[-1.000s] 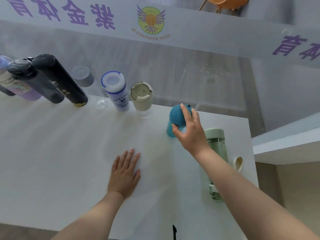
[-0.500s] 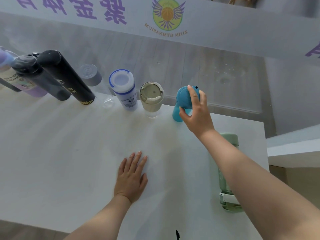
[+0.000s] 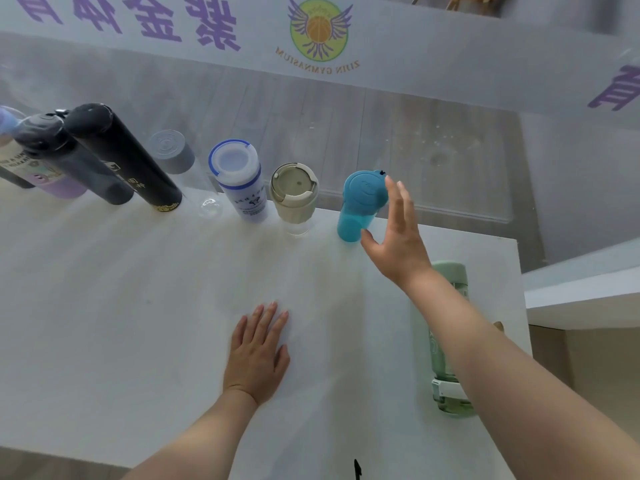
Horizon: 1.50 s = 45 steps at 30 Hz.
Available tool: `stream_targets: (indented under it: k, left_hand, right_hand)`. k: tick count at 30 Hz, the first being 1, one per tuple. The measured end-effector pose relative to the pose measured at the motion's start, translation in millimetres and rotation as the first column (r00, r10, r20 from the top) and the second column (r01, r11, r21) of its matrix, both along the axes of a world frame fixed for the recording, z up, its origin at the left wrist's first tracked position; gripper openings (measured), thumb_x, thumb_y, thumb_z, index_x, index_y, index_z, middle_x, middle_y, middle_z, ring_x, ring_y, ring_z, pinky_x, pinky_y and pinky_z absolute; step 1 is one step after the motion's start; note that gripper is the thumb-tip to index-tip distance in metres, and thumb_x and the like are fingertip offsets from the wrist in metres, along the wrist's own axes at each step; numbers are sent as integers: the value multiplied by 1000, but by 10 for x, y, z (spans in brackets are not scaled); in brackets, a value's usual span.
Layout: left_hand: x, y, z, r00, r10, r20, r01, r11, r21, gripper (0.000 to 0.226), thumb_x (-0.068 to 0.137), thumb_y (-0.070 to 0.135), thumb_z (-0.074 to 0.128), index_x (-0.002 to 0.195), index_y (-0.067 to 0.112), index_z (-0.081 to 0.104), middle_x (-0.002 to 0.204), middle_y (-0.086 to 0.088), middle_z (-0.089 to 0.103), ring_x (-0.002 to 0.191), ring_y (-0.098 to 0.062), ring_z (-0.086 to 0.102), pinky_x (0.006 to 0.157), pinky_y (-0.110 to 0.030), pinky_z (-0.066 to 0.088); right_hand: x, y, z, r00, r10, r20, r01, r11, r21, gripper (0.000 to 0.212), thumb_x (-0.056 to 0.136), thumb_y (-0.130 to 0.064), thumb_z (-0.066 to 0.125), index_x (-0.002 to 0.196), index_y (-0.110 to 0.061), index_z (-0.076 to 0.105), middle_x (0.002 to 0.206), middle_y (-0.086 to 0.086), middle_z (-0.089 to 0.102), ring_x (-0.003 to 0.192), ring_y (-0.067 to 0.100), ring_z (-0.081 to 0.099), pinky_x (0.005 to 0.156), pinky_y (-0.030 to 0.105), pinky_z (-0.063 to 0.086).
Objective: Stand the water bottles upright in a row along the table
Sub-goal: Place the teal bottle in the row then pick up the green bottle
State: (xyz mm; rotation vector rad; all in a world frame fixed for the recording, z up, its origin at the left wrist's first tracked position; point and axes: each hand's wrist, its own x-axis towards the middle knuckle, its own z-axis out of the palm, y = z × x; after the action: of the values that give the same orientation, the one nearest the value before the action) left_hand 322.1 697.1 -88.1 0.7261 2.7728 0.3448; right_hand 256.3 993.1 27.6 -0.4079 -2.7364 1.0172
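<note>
With the right hand (image 3: 398,237) spread open, holding nothing: pale green plastic bottle (image 3: 446,341) lying at 5 o'clock, axis 12-to-6, nearest that hand

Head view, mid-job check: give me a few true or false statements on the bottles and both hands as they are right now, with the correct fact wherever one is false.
1. The right hand is clamped around the blue bottle. False: its fingers are spread open beside the bottle, not gripping it.
2. The blue bottle stands upright at the right end of the row. True.
3. The pale green bottle stands upright in the row. False: it lies on its side near the table's right edge, partly hidden by the right forearm.
4. The left hand rests flat on the table. True.
5. The beige-lidded cup stands between the white bottle with the blue ring and the blue bottle. True.
</note>
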Motion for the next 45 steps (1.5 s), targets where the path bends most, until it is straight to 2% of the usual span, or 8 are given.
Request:
stream_targets:
  k: [11, 17, 23, 27, 33, 37, 41, 45]
  left_hand:
    - [-4, 6, 32, 1000, 15, 5, -15, 999, 33, 58, 85, 35, 37, 141, 22, 40, 151, -4, 37, 141, -22, 26, 116, -40, 12]
    - [7, 293, 104, 993, 115, 33, -119, 983, 139, 53, 74, 34, 40, 123, 18, 53, 131, -11, 52, 127, -27, 36, 110, -38, 15]
    - [124, 902, 172, 972, -191, 135, 167, 971, 173, 53, 73, 33, 43, 122, 16, 53, 129, -9, 54, 122, -32, 48, 106, -37, 26]
    - [190, 1442, 453, 895, -385, 224, 340, 915, 216, 61, 84, 29, 48, 142, 14, 35, 151, -8, 31, 139, -28, 27, 114, -29, 18]
    - [179, 2161, 776, 761, -647, 33, 643, 761, 86, 84, 88, 29, 55, 150, 32, -2, 160, 6, -12, 146, -19, -8, 118, -37, 8]
    - [106, 2325, 828, 645, -758, -97, 753, 652, -87, 91, 88, 35, 58, 149, 31, -9, 160, 3, -13, 146, -23, -13, 118, -38, -1]
    - [85, 2359, 906, 722, -667, -183, 688, 719, 93, 87, 83, 40, 64, 150, 30, 10, 154, -3, 24, 143, -29, 15, 117, -44, 19]
    - [95, 2285, 1004, 854, -508, -117, 514, 783, 351, 74, 77, 40, 72, 140, 28, 34, 134, -3, 40, 114, -24, 48, 91, -41, 50]
  right_hand:
    - [1609, 155, -240, 982, -171, 83, 167, 984, 54, 71, 81, -5, 64, 144, -13, 32, 144, 10, 39, 132, 24, 34, 112, 40, 30]
    - [2329, 203, -374, 883, -412, 224, 388, 910, 143, 74, 83, -30, 69, 144, -13, 30, 147, 13, 37, 135, 28, 31, 111, 46, 28]
    - [2726, 61, -465, 754, -525, 394, 577, 816, -18, 98, 72, -57, 73, 147, -19, 22, 139, 5, 40, 128, 24, 39, 104, 42, 40]
    - [2816, -17, -526, 725, -525, 447, 652, 732, -198, 90, 71, -60, 71, 141, -23, 29, 131, 1, 50, 114, 20, 53, 90, 38, 50]
    - [2801, 21, -371, 765, -562, 314, 635, 739, -224, 79, 72, -39, 82, 136, -19, 40, 116, 2, 45, 92, 13, 52, 71, 19, 41]
    - [2780, 121, -125, 782, -573, 244, 622, 739, -258, 78, 72, -35, 82, 138, -26, 40, 117, -1, 39, 92, 11, 53, 68, 9, 40]
    - [2720, 254, 222, 830, -545, 122, 558, 801, -219, 74, 71, -28, 82, 135, -32, 45, 118, -11, 36, 101, 6, 51, 83, 20, 44]
    - [2531, 355, 566, 895, -444, -37, 436, 891, -127, 73, 71, -25, 81, 133, -31, 44, 121, -11, 39, 106, 2, 48, 85, 15, 42]
